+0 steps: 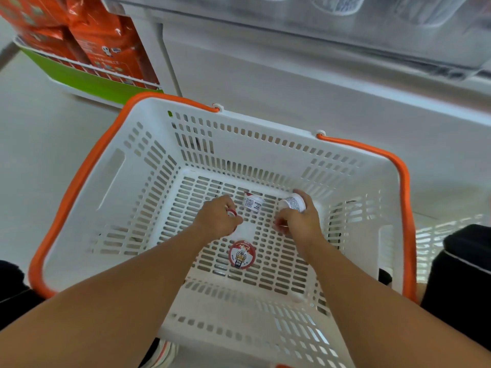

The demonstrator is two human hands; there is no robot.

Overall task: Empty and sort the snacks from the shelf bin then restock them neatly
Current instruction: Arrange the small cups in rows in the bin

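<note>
A white slotted basket [148, 166] with orange handles stands on the floor below me. Both my arms reach down to its bottom. My left hand [216, 217] grips a small snack cup, of which only a red rim shows. My right hand [300, 217] holds a small white cup [293, 203] with printed label, tipped on its side. Between the hands a third small cup [253, 202] lies on its side. Closer to me a cup with a round red-and-white lid [241, 254] sits upright on the basket floor.
A white shelf unit [292, 83] rises just behind the basket, with blurred containers at the top. Orange snack bags [101, 35] fill a green-and-white rack at the back left. A black object [462, 269] sits to the basket's right. Pale floor lies to the left.
</note>
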